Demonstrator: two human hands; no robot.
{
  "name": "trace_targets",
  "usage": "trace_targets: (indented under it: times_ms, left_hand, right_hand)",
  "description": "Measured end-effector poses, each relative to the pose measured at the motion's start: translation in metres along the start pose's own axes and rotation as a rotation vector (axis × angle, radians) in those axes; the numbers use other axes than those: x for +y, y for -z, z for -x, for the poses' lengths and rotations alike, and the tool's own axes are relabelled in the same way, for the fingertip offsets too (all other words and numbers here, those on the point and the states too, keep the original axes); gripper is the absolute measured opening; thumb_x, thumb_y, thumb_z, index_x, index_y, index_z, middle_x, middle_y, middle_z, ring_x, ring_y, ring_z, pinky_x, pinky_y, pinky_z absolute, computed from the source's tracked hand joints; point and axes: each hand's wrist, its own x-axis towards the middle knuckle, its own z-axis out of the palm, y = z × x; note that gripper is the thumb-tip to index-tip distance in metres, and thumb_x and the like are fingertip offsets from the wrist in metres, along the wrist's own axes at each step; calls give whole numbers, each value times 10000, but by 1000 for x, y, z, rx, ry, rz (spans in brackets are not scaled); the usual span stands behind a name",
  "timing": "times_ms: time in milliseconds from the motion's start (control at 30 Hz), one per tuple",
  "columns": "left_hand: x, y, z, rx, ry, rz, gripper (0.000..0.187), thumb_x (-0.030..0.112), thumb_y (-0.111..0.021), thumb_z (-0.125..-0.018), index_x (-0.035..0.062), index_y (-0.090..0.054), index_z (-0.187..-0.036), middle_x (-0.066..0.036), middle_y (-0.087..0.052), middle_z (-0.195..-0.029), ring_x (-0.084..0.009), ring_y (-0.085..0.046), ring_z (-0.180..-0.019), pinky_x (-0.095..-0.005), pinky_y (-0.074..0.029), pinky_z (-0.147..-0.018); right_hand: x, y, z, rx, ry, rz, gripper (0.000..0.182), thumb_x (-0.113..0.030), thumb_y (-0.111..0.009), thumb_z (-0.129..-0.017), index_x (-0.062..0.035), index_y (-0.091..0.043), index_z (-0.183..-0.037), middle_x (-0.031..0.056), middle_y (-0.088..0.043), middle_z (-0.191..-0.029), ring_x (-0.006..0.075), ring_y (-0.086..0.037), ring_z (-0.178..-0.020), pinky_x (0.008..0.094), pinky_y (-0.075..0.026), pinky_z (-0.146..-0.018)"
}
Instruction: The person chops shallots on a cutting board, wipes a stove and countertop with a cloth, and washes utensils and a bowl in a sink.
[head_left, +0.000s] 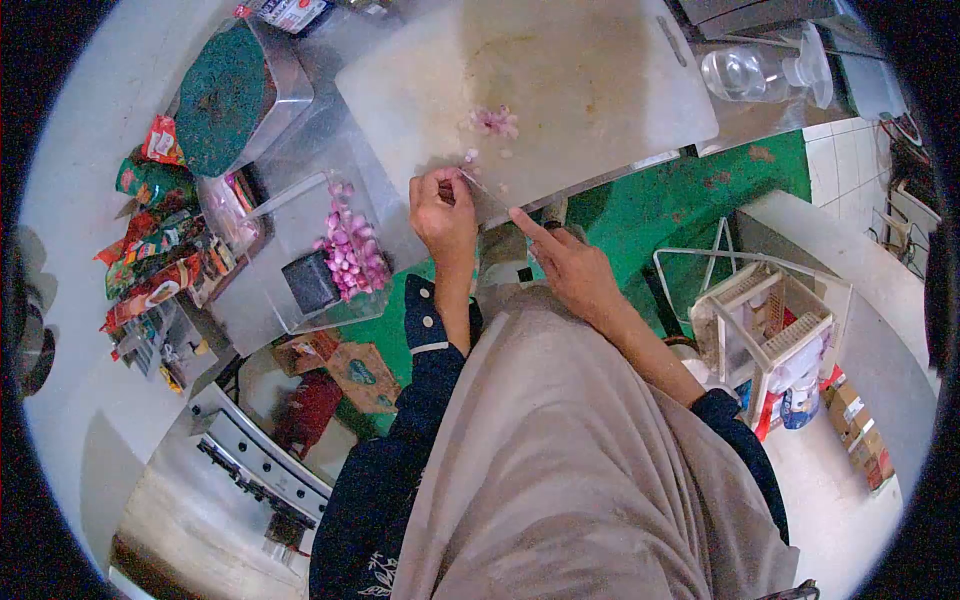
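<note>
My left hand (441, 207) is closed at the near edge of a white cutting board (400, 95), fingers curled in a pinch; what lies between them is hidden. In my right hand (572, 262) is a small knife (488, 190), its thin blade pointing at the left fingertips and my index finger stretched along it. Small pale pieces (471, 157) lie just beyond the left fingers. Farther up the board sits a little heap of pink-purple sliced shallot or peel (494, 122). Peeled shallots (355, 250) fill part of a clear plastic container (285, 215) left of my left hand.
Inside the container stands a black block (311, 282). Spice packets (165, 255) and a metal box with a green top (225, 100) are at the left. A clear jar (745, 75) lies at the upper right. A white rack (765, 325) stands low on the right.
</note>
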Motion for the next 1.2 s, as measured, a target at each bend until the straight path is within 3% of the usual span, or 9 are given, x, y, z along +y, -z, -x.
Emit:
trace_targets:
  times_ms: [67, 167, 367, 567, 667, 767, 967, 1200]
  left_hand:
    - [0, 0, 0, -3, -4, -13, 65, 60, -644, -795, 17, -633, -843, -112, -607, -820, -261, -606, -759, -361, -480, -687]
    - [-7, -4, 0, 61, -122, -28, 40, 13, -635, -782, 20, -609, -812, -95, -561, -791, -225, -602, -644, -340, -490, -583]
    - [-6, -1, 2, 21, -114, -114, 74, 86, -618, -823, 30, -609, -871, -126, -585, -830, -293, -589, -751, -388, -471, -681]
    - [-3, -1, 3, -2, -96, -103, 49, 79, -578, -852, 36, -601, -858, -126, -572, -851, -293, -569, -780, -390, -459, -704]
    - [-4, -2, 5, -4, -98, -31, 91, 49, -549, -870, 17, -606, -934, -135, -533, -852, -292, -550, -777, -387, -448, -718]
    - [-5, 3, 9, -48, -109, 90, 208, 42, -533, -878, 32, -628, -1063, -127, -539, -886, -269, -560, -813, -359, -454, -752]
    - [-6, 9, 11, 13, -110, 112, 291, 54, -500, -904, 43, -604, -1176, -135, -557, -964, -254, -562, -890, -338, -459, -805]
    - [-18, 20, 13, 147, 17, 187, 250, 69, -505, -903, 16, -600, -1128, -139, -561, -1006, -257, -557, -938, -329, -459, -803]
  right_hand:
    - [-4, 0, -1, -19, -41, 69, 600, -156, -500, -912, -317, -273, -1444, 134, -574, -814, 347, -585, -639, 458, -502, -552]
    - [-7, -8, -16, -25, -68, 153, 620, -156, -506, -907, -335, -257, -1446, 141, -579, -813, 352, -590, -628, 469, -505, -540]
    - [-2, -3, -4, 4, -38, 100, 596, -160, -502, -911, -340, -285, -1436, 156, -578, -795, 361, -593, -631, 462, -500, -547]
    - [6, 11, -8, 20, -75, 83, 571, -178, -507, -918, -340, -307, -1427, 167, -587, -815, 365, -605, -669, 450, -507, -574]
    - [11, 12, -11, 102, -54, 29, 553, -185, -509, -922, -337, -324, -1420, 177, -601, -863, 373, -608, -691, 446, -512, -586]
    - [13, 7, -9, 63, 15, 53, 546, -247, -475, -933, -351, -280, -1432, 137, -583, -805, 347, -602, -616, 467, -510, -530]
    - [9, 9, -10, 78, -38, -26, 547, -180, -511, -918, -329, -336, -1414, 172, -607, -869, 371, -609, -701, 456, -509, -596]
    - [-2, 16, -14, -162, 15, 95, 530, -206, -487, -930, -326, -323, -1419, 173, -606, -893, 373, -614, -737, 459, -507, -611]
